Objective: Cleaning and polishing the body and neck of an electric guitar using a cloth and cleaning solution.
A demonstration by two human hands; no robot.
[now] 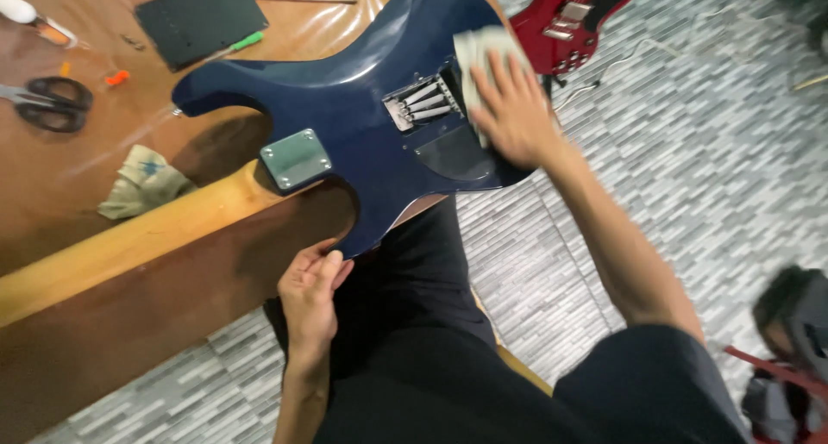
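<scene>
**Blue guitar body, back side up, half off the edge**

The dark blue guitar body (362,90) lies face down, upper part on the brown surface (78,185), lower part hanging out over the person's lap. Its spring cavity is open and a metal neck plate (296,159) shows near the middle. Right hand (515,108) is spread flat, fingers open, pressing a pale cloth (479,49) against the body beside the springs. Left hand (310,296) is curled around the lower horn's edge, thumb on top, gripping it from below. Further out on the surface: black scissors (47,102), a black cover plate (200,17), a green-handled screwdriver (237,45) and a crumpled rag (142,181). A red guitar (573,17) lies on the tiled floor
</scene>
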